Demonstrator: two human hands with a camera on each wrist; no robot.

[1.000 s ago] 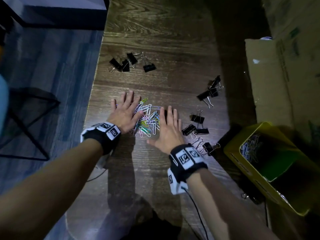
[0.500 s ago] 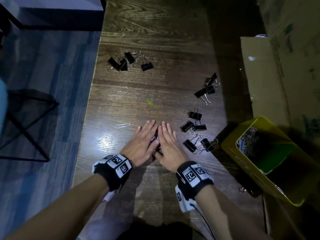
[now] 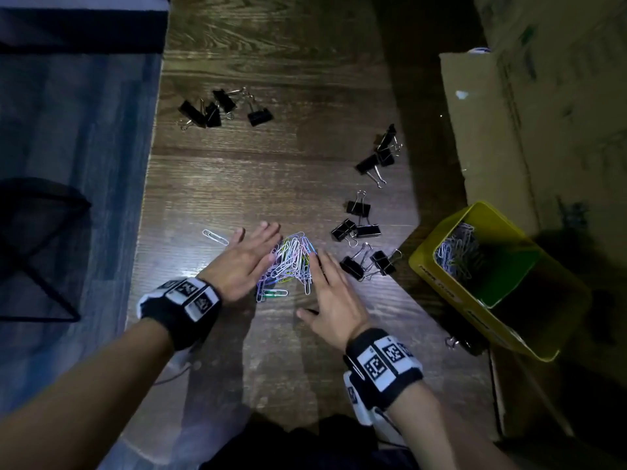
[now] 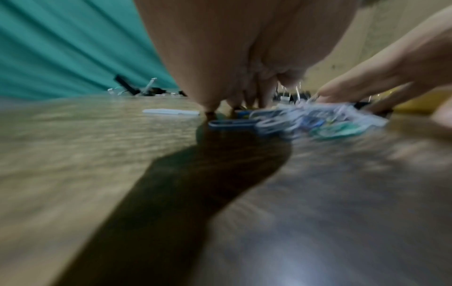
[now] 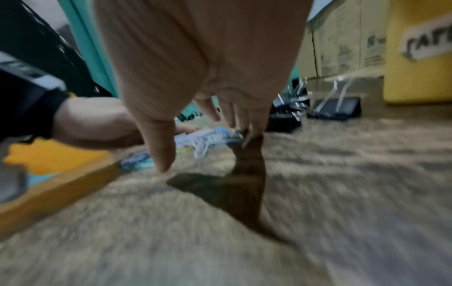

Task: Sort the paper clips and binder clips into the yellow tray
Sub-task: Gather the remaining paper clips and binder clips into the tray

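A heap of coloured paper clips (image 3: 290, 264) lies on the wooden table (image 3: 271, 164) between my two hands. My left hand (image 3: 247, 262) lies flat against the heap's left side, fingers straight. My right hand (image 3: 330, 290) lies flat on its right side, thumb spread. In the left wrist view the paper clips (image 4: 305, 122) show blurred by the fingertips (image 4: 208, 104). One stray paper clip (image 3: 215, 237) lies left of my left hand. Black binder clips (image 3: 359, 228) lie to the right, near the yellow tray (image 3: 441, 286), which holds paper clips.
More binder clips (image 3: 224, 108) lie at the far left of the table and another group (image 3: 381, 157) at the far right. Cardboard boxes (image 3: 509, 113) stand along the right side behind the tray. The table's left edge drops to a blue floor.
My hands dragged the paper clips toward me, closing together over them, and have now parted so the heap shows between them. One clip was left behind on the left.
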